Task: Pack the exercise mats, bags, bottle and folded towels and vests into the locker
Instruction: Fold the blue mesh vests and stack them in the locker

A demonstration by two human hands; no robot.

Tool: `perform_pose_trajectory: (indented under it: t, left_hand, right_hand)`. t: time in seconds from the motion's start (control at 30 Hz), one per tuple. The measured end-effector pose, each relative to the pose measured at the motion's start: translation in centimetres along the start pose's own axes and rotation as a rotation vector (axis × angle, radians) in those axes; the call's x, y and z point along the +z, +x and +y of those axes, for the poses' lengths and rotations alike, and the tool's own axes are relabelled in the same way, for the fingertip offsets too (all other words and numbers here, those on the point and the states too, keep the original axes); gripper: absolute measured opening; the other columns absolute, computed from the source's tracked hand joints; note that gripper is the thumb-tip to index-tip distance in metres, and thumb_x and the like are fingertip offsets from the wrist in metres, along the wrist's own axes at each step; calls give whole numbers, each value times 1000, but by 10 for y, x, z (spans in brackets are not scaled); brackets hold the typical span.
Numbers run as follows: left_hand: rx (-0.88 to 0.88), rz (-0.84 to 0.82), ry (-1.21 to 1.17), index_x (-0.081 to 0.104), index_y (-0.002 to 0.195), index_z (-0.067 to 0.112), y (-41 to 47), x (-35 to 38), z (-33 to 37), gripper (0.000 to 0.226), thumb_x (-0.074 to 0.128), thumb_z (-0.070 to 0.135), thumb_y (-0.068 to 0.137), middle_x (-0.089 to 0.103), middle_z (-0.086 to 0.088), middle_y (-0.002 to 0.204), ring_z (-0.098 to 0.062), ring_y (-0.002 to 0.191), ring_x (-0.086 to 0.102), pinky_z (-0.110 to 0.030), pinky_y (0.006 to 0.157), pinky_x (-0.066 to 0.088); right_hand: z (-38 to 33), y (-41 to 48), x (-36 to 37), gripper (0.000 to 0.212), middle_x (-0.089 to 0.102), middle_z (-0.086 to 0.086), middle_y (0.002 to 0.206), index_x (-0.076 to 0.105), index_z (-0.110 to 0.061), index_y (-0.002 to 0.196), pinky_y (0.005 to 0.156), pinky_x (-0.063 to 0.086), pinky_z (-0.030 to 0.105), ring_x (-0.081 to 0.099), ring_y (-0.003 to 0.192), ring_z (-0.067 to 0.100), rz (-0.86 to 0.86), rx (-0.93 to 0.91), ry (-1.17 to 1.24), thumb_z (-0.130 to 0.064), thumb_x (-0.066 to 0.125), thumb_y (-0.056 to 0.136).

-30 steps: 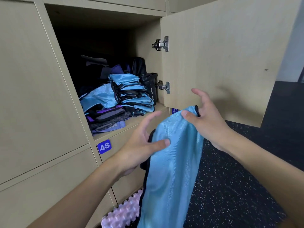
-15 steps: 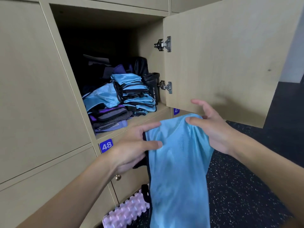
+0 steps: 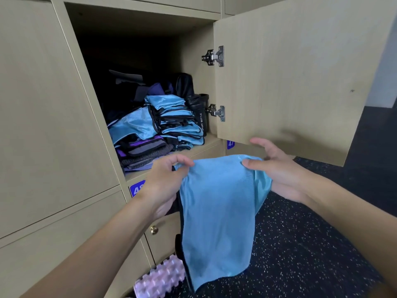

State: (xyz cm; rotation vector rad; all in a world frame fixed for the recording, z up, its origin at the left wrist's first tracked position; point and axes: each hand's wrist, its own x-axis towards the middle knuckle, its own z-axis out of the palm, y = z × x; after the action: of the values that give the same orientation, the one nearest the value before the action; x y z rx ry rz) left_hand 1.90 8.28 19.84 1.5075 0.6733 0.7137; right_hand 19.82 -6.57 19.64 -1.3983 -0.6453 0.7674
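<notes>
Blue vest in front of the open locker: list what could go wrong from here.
1. The blue vest hangs unfolded from the left hand and right hand; pushed in like this, it would likely bunch up.
2. The stack of folded vests is tall and uneven, close beside the bottle; one more on top might tip it.
3. The locker door edge sits just above the right hand; lifting could bump it.

A person holds a blue vest (image 3: 217, 211) by its top edge before the open locker (image 3: 193, 46). The left hand (image 3: 165, 181) pinches one corner and the right hand (image 3: 277, 168) grips the other. On the locker shelf, folded vests (image 3: 178, 119) are stacked near the front edge. A black sport bottle (image 3: 200, 117) stands upright by the right wall, and folded towels (image 3: 146, 152) lie front left.
</notes>
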Motion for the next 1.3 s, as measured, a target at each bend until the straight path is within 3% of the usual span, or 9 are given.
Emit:
perform_pose_trajectory:
  t: [0.07, 0.17, 0.43, 0.57, 0.77, 0.93, 1.03, 1.13, 1.3]
  left_hand:
    - [-59, -125, 26, 71, 100, 15, -5, 0, -1, 20, 64, -2, 91, 71, -16, 113, -33, 105, 69, -43, 99, 53]
    - [-68, -345, 163, 62, 114, 24, -15, 2, -7, 52, 76, -9, 77, 74, -10, 99, -22, 84, 69, -33, 82, 57]
    - [-54, 6, -125, 65, 106, 14, -3, 12, 1, 24, 61, -4, 91, 70, -19, 93, -27, 77, 65, -39, 78, 55]
    - [-199, -37, -205, 70, 98, 5, -1, 2, 8, 13, 62, -2, 91, 75, -11, 83, -20, 71, 69, -27, 68, 58]
    - [-102, -289, 421, 61, 126, 27, -3, -4, -4, 62, 73, -9, 77, 69, -2, 111, -18, 98, 69, -37, 91, 57]
    - [154, -184, 550, 66, 98, 16, -2, -1, 1, 20, 68, 1, 85, 57, 2, 75, -1, 38, 43, -14, 36, 32]
    - [187, -95, 410, 64, 89, 20, 2, -4, 2, 20, 69, 2, 83, 58, -9, 75, -20, 54, 46, -29, 50, 36]
    - [197, 0, 263, 65, 88, 17, 7, -8, 6, 20, 70, -1, 82, 63, -12, 84, -24, 69, 55, -37, 64, 44]
    - [10, -16, 96, 68, 101, 11, 6, -11, 14, 13, 70, 7, 89, 69, -11, 92, -23, 70, 66, -35, 66, 57]
  right_hand:
    - [-1, 1, 1, 59, 59, 16, 120, 45, -30, 135, 79, 55, 40, 67, 93, 29, 56, -26, 59, -1, 65, 89]
    - [-6, 3, 1, 51, 59, 14, 124, 49, -29, 131, 75, 55, 38, 66, 90, 27, 142, -49, 138, -5, 67, 90]
    - [4, -2, 0, 78, 73, -2, 94, 27, -33, 151, 68, 55, 38, 73, 83, 16, 0, 100, 147, -17, 67, 87]
    - [6, 0, 1, 82, 65, 19, 118, 31, -34, 148, 73, 55, 42, 71, 84, 25, -33, 59, 155, 2, 66, 83]
    - [10, 1, 5, 34, 61, 21, 124, 58, -19, 121, 86, 52, 43, 62, 95, 28, 77, 5, 90, 2, 54, 96]
    - [8, 8, 11, 13, 61, 14, 114, 67, -21, 93, 76, 47, 34, 56, 90, 22, 263, -60, -168, -13, 58, 96]
    - [11, 1, 11, 36, 59, 3, 124, 59, -32, 117, 97, 47, 42, 58, 109, 20, 8, 68, -151, -32, 73, 84]
    - [12, -2, 12, 75, 63, 14, 121, 44, -38, 137, 99, 49, 50, 64, 108, 30, -148, 51, -103, -4, 76, 78]
    - [6, 1, 18, 42, 60, 26, 118, 56, -25, 121, 71, 56, 39, 64, 84, 28, 11, -78, 61, 1, 64, 89]
